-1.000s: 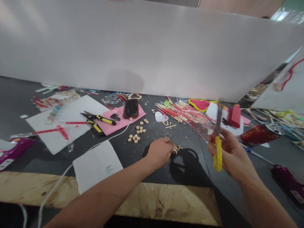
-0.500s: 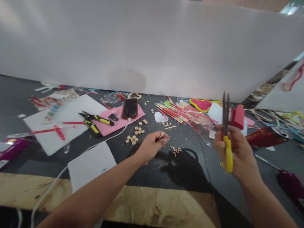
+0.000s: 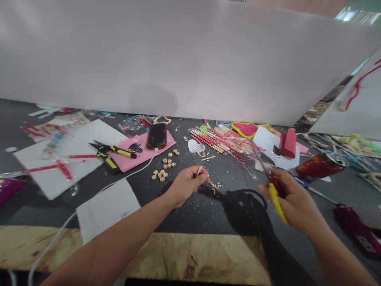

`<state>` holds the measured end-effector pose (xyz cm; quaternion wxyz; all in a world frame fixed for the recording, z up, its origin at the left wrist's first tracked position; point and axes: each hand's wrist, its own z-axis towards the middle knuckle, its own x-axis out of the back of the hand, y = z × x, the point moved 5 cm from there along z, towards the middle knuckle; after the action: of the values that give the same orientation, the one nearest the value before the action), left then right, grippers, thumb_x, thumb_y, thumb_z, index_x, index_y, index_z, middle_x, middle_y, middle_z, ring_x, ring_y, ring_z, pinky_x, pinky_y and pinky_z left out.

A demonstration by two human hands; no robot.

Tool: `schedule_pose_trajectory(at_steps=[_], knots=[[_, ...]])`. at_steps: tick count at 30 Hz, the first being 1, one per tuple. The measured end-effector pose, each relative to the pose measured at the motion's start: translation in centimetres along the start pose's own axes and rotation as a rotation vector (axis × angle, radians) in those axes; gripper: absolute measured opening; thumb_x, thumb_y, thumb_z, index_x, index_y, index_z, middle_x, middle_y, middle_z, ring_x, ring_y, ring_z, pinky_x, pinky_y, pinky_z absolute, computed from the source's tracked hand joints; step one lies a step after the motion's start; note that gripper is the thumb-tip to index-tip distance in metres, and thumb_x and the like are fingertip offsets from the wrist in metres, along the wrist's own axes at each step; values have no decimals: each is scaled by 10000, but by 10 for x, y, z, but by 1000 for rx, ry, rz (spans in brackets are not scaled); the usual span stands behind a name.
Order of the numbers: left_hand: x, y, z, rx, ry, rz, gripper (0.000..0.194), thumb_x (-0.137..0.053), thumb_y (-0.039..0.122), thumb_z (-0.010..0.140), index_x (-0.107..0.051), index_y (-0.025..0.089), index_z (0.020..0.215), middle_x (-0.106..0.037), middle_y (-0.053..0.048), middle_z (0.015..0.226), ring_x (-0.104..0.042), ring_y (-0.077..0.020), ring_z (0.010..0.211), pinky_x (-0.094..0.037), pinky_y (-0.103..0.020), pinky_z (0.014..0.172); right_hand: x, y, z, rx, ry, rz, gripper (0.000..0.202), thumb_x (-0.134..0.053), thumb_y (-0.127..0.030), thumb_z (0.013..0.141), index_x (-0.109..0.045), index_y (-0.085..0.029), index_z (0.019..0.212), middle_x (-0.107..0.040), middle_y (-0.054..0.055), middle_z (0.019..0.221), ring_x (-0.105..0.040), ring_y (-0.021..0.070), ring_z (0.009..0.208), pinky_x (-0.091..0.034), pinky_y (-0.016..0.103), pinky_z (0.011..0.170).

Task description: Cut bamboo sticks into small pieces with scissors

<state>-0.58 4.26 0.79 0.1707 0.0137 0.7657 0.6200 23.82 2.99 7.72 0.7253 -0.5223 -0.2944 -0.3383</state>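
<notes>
My left hand (image 3: pixel 188 183) is closed in a pinch on a short wooden stick (image 3: pixel 199 171), above the dark tabletop. My right hand (image 3: pixel 293 198) is shut on a pair of scissors (image 3: pixel 276 200) with yellow handles, its blades pointing up and to the left, a little blurred. Just right of my left hand lie small cut wooden bits (image 3: pixel 214 186). Clusters of little wooden pieces (image 3: pixel 160 174) sit to its left. Beyond the hand are a white paper heart (image 3: pixel 195 146) and a loose stick (image 3: pixel 208 158).
Red and plain sticks in clear wrap (image 3: pixel 226 141) lie at the back. Yellow-black pliers (image 3: pixel 108 155), a phone (image 3: pixel 157 136) on pink sheets and its white cable are left. A red can (image 3: pixel 320 167) lies tipped beside a purple glue gun (image 3: pixel 355 228). A white panel (image 3: pixel 178 59) stands behind.
My right hand has come down, and the scissors have swung from upright to leaning left. My left hand keeps its pinch on the stick. The view has shifted slightly right.
</notes>
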Motion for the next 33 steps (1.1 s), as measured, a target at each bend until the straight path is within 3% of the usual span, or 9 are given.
schedule_pose_trajectory(at_steps=[2,6,10,15,25,33], knots=[[-1,0,0,9,11,-18,269,-583,390,702,-505,152,800,-548,17,686,-298,-26,433,-217,-156,401,-19,-15,-1,29,-111,-56,478,-579,-478,686,-452,-215,1064,-526,8,738,-508,129,599,-432,246,520],[3,4,0,-22,38,-88,219,-591,346,695,-506,151,747,-520,26,642,-313,-33,450,-221,-157,400,-53,-52,-2,260,-214,-233,473,-582,-485,669,-448,-238,1050,-525,76,989,-532,203,861,-447,315,701],[8,6,1,-49,68,-155,159,-612,219,636,-468,151,631,-409,68,524,-270,-24,409,-203,-165,395,-74,-60,-3,309,-233,-314,444,-551,-467,688,-456,-246,1062,-536,81,1004,-539,225,881,-449,330,686],[5,5,1,-34,41,-128,154,-600,262,663,-525,142,725,-535,19,620,-334,-34,441,-211,-169,398,-79,-53,-4,297,-206,-311,431,-533,-429,714,-441,-238,1089,-555,87,1004,-555,218,869,-462,317,666],[2,2,3,-46,33,-102,60,-555,184,662,-512,146,681,-518,31,595,-319,-36,425,-235,-180,406,-88,-48,-8,297,-278,-315,463,-474,-507,758,-449,-231,1129,-568,86,1016,-565,211,892,-482,314,696],[0,-2,2,-17,85,-84,56,-554,177,665,-505,151,659,-514,34,588,-327,-39,440,-226,-169,397,-87,-48,-11,356,-179,-417,476,-406,-548,785,-477,-242,1142,-605,78,984,-591,199,850,-478,285,643]])
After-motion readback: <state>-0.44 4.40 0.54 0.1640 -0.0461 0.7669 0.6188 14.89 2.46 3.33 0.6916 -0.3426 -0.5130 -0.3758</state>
